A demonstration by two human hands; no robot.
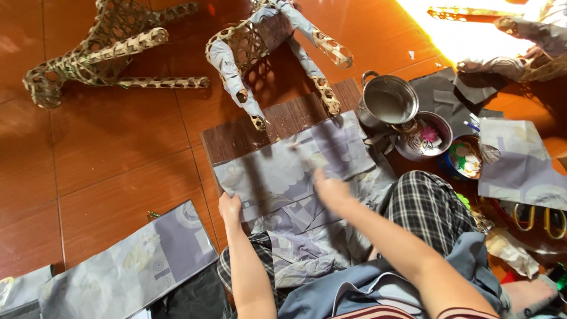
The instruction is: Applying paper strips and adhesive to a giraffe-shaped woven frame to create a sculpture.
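A grey patterned paper sheet (pixel 277 171) lies spread on a dark wooden board (pixel 248 133) on the floor in front of me. My left hand (pixel 230 208) presses flat on the sheet's near left edge. My right hand (pixel 331 190) is over the sheet's middle and blurred by motion; its fingers are closed on a thin stick-like tool (pixel 302 156) whose tip points toward the sheet's far side. More crumpled grey paper (pixel 301 248) lies on my lap, over checked trousers.
Two woven animal-shaped frames lie beyond the board, one bare (pixel 100 47), one partly papered (pixel 266 41). A steel pot (pixel 387 100) and two painted bowls (pixel 428 139) stand at right, with more paper sheets (pixel 520 165) and scissors (pixel 534 218). Another sheet (pixel 130 260) lies at left.
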